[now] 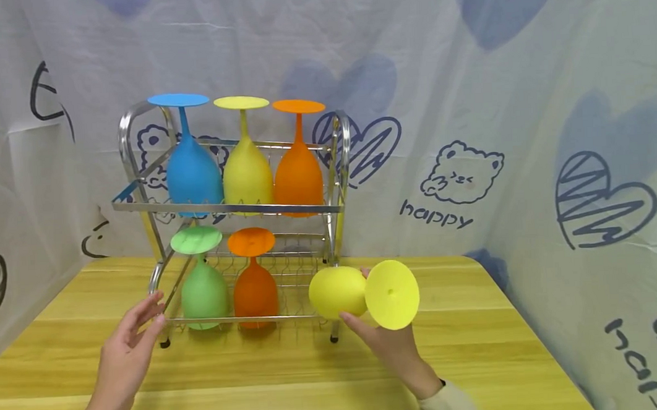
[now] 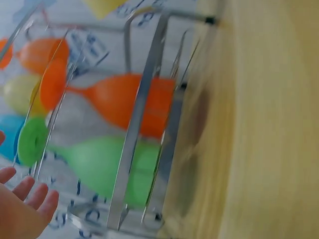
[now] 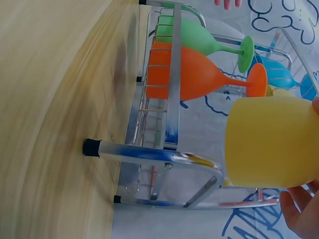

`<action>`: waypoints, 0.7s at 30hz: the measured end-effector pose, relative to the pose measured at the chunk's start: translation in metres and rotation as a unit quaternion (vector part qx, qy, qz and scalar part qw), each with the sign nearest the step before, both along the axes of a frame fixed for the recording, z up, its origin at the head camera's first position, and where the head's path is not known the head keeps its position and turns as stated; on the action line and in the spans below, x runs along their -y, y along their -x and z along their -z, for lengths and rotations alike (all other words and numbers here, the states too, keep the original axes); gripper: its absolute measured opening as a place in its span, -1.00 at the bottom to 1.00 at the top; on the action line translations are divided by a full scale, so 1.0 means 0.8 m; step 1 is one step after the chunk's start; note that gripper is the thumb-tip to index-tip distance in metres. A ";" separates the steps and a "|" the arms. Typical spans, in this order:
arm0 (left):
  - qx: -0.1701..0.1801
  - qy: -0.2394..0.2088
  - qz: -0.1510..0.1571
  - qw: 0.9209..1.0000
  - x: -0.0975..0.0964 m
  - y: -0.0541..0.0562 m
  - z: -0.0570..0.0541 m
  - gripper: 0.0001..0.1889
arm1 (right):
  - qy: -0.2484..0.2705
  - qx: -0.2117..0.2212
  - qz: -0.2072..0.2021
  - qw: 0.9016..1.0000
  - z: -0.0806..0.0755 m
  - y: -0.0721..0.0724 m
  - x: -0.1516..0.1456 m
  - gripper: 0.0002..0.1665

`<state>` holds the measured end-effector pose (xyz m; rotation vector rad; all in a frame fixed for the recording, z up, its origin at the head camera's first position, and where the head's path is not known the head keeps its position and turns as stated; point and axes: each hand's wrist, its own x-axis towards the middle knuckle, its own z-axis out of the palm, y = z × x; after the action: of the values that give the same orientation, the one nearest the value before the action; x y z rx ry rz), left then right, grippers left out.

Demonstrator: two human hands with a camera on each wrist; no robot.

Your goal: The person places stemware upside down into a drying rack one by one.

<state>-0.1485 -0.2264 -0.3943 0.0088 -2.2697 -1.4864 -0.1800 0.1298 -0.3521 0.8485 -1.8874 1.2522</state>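
A yellow goblet (image 1: 337, 292), tilted on its side with its round base towards me, is in my right hand (image 1: 392, 347). The fingers and thumb grip it around the stem end, at the right end of the lower rack shelf. In the right wrist view the yellow cup (image 3: 271, 142) hangs above the rack's end bar. My left hand (image 1: 125, 352) is beside the rack's lower left front corner, fingers relaxed and holding nothing. Upside down on the lower shelf stand a green goblet (image 1: 205, 292) and an orange goblet (image 1: 255, 290).
The two-tier metal rack (image 1: 228, 208) stands on a wooden table (image 1: 470, 346). Its upper shelf carries upside-down blue (image 1: 193, 172), yellow (image 1: 247, 172) and orange (image 1: 299, 175) goblets. A patterned white cloth (image 1: 440, 100) hangs behind and at the sides.
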 end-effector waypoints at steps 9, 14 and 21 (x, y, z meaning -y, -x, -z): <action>0.057 -0.037 -0.060 0.996 0.038 0.035 0.003 -0.37 | -0.049 -0.058 0.001 0.997 0.006 0.014 0.016 -0.22; 0.086 -0.036 -0.025 0.995 0.046 0.058 0.005 -0.35 | -0.066 -0.079 0.005 0.995 0.021 0.030 0.020 -0.19; 0.099 -0.069 -0.016 0.993 0.056 0.081 0.007 -0.45 | -0.062 -0.057 -0.010 0.996 0.019 0.035 0.029 -0.11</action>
<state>-0.2130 -0.2709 -0.3997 0.2436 -2.2987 -1.6893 -0.2083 0.1065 -0.3673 0.9853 -1.8839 1.0850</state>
